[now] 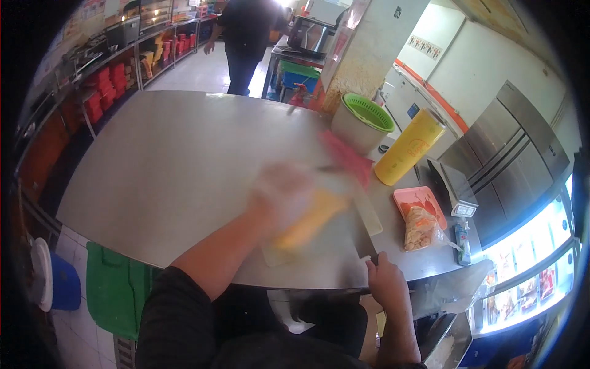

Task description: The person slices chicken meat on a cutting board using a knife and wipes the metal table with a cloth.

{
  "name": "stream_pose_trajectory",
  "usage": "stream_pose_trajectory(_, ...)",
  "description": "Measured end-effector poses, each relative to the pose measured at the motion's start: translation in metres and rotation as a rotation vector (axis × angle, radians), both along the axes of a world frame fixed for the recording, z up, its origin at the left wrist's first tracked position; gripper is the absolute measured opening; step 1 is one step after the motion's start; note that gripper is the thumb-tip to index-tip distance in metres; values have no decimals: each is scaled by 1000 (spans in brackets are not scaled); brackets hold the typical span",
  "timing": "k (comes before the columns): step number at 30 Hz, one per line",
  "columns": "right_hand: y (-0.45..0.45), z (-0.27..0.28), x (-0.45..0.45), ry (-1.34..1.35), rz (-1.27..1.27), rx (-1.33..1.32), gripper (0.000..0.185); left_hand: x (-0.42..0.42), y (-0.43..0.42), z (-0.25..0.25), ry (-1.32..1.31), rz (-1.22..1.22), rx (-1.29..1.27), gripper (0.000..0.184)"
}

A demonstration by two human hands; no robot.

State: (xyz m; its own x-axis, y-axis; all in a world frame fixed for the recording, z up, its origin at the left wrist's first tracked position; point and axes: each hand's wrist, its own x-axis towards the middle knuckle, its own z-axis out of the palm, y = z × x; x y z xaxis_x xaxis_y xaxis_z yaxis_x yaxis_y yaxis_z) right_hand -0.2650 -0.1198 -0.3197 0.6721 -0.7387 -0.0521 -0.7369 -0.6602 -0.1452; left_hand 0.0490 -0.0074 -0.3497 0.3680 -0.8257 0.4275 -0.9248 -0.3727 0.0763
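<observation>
My left hand (286, 190) is smeared by motion over the middle of the steel table, and its fingers cannot be made out. It seems to wear a thin clear glove. Just beside and below it lies a blurred yellow piece (313, 218) of something I cannot identify, over a pale cutting board (369, 215). At the table's front edge my right hand (388, 283) is closed around the dark handle of a knife (365, 245), its blade pointing away from me over the table.
The steel table (153, 166) bears a pink cloth (347, 154), a bucket with a green basket (365, 117), a yellow roll (410, 147), a pink tray (424, 200), a bagged food (419, 230) and a scale (455, 190). Beyond it stands a person (246, 37).
</observation>
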Motion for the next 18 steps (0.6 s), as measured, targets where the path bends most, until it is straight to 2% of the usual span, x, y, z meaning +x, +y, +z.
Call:
stream_pose_trajectory(1, 3, 1, 5, 2, -6, 1, 32, -2, -1, -2, -39, -85, -69, 24)
stream_pose_trajectory(3, 6, 4, 20, -20, 32, 43, 32, 0, -6, -8, -14, -125, 117, 26)
stream_pose_trajectory(4, 3, 1, 23, -22, 31, 47, 32, 1, -8, -7, -16, -126, 120, 26)
stream_pose_trajectory(6, -5, -11, 31, -3, 107, 84, 33, 5, -13, -4, 134, -53, 337, 28)
stream_pose_trajectory(12, -29, -7, 41, 7, 24, 26, 33, 17, -15, -26, 182, 86, 250, 29)
stream_pose_trajectory(16, -20, 2, 51, 37, -7, -16, 32, 13, -9, -11, 206, 157, 186, 28)
stream_pose_trajectory(18, -11, -1, 57, -35, 57, 32, 31, 8, -7, 3, 205, 153, 159, 27)
